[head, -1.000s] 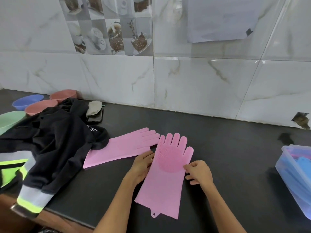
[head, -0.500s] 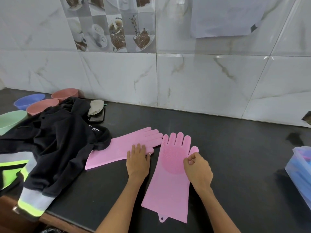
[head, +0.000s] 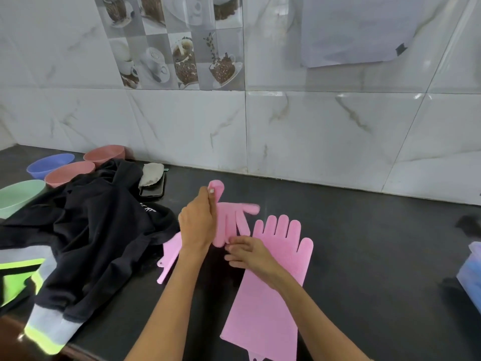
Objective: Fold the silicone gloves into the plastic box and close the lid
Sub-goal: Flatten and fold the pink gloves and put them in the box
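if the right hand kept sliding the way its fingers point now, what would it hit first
The right hand points left across the counter, fingers about at the lifted glove that the left hand holds up. It would probably meet that glove first, then the left wrist, though depth is hard to judge.

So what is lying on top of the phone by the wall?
A grey cloth lies on the phone, hiding its far end. A black jacket borders its left edge; anything beneath cannot be seen.
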Tool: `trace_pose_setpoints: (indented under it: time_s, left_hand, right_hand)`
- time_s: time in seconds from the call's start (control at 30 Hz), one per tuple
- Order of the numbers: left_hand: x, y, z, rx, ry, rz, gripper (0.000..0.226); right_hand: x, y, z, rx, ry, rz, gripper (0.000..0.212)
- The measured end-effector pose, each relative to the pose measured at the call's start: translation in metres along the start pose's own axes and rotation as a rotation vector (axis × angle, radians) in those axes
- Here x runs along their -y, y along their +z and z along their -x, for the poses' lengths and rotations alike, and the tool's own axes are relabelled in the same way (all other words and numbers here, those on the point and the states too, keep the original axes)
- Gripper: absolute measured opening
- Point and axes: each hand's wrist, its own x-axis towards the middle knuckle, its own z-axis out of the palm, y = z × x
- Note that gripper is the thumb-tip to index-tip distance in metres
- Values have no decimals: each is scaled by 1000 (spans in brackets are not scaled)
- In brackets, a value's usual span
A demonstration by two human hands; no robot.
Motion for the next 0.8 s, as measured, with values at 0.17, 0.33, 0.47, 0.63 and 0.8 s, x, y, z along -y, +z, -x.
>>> trace_pose_setpoints:
  time_s: [0.17, 0.33, 0.47, 0.63, 0.8]
  left_hand:
    - [-19, -17, -8, -42, 81, 111, 32]
    - [-34, -26, -13, -83, 142, 321, 35]
    - [-59, -28, -10, -31, 253, 497, 31]
    - [-105, -20, 9, 63, 323, 675, 29]
    - [-150, -11, 36, 89, 289, 912, 31]
  right_hand:
    - [9, 16, -8, 36, -197, -65, 95]
    - [16, 3, -3, -211, -412, -225, 101]
    - [26, -27, 5, -556, -579, -172, 52]
    - [25, -48, 21, -530, -384, -499, 39]
    - [24, -83, 57, -606, -242, -400, 47]
